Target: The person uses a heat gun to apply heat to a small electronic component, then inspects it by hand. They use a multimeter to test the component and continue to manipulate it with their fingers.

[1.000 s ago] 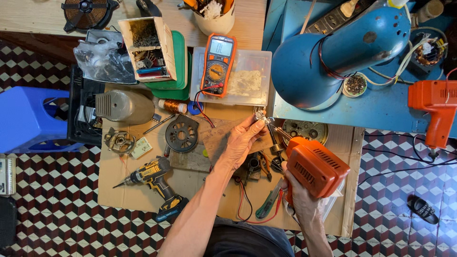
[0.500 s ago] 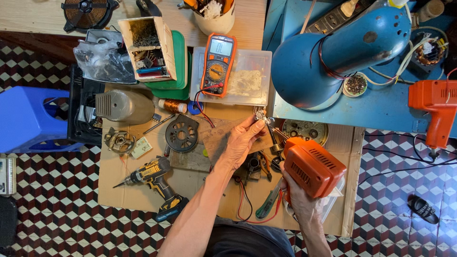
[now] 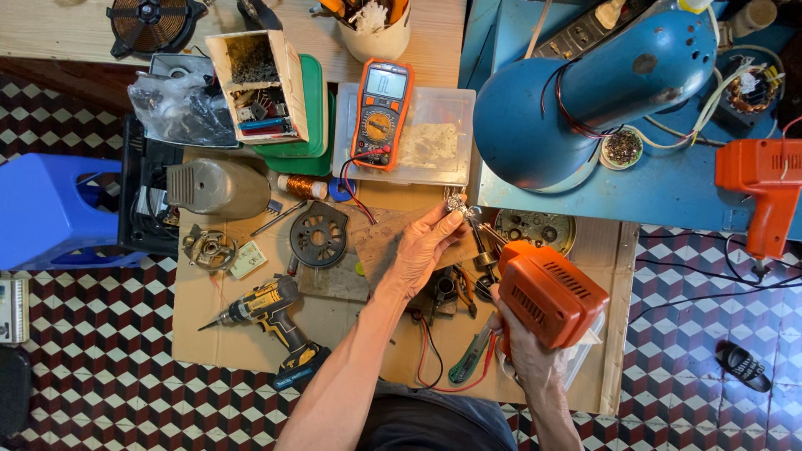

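Note:
My left hand pinches a small shiny metal part between thumb and fingertips above the cardboard-covered bench. My right hand grips the handle of an orange soldering gun, whose tip points up-left toward that metal part. Below the left hand lie dark pliers-like tools and red and black leads. An orange multimeter rests on a clear plastic box behind the hands.
A big blue lamp shade overhangs the blue table on the right. A yellow cordless drill, a black round motor plate, a grey motor housing, a cardboard parts box and a second orange gun lie around.

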